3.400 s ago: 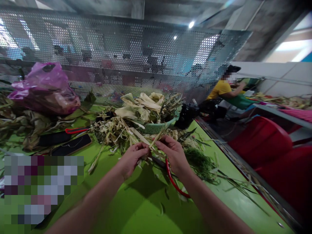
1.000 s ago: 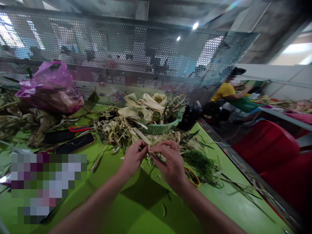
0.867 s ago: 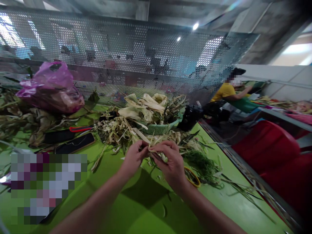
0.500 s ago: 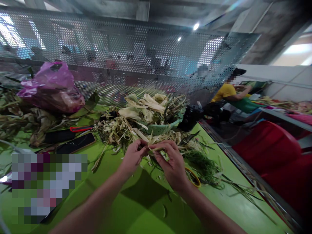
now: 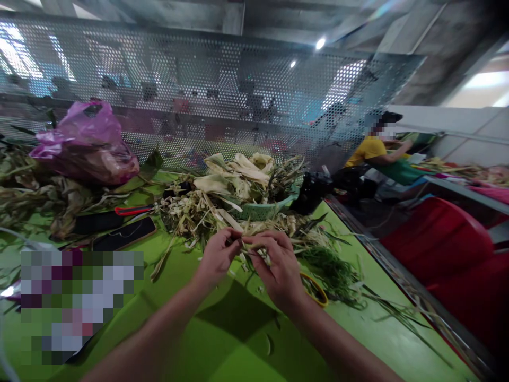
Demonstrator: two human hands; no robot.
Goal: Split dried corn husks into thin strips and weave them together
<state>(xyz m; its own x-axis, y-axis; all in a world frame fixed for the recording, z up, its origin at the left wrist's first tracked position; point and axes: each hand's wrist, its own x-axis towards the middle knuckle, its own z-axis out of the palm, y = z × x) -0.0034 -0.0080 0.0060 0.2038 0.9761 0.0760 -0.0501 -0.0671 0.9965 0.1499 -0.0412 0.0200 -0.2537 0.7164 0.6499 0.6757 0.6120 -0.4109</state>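
Observation:
My left hand [image 5: 217, 258] and my right hand [image 5: 278, 270] meet above the green table [image 5: 222, 345], both pinched on a thin pale leaf strip [image 5: 254, 245] between them. Fingers of both hands are curled. Just beyond lies a heap of pale and green plant strips [image 5: 199, 212]. A yellow-handled tool [image 5: 316, 289] lies on the table under my right wrist; its blade is hidden.
A green basket [image 5: 258, 210] full of husks stands behind the heap. A phone [image 5: 123, 235], red-handled scissors [image 5: 129, 210] and a pink plastic bag [image 5: 85, 146] lie left. A perforated metal screen [image 5: 199, 90] closes the back. A person in yellow [image 5: 371, 151] works at right.
The red-handled tool seen under my right hand 3.4 s ago is gone from view. Over the last second my hands stay together, my right fingers shifting slightly along the strip.

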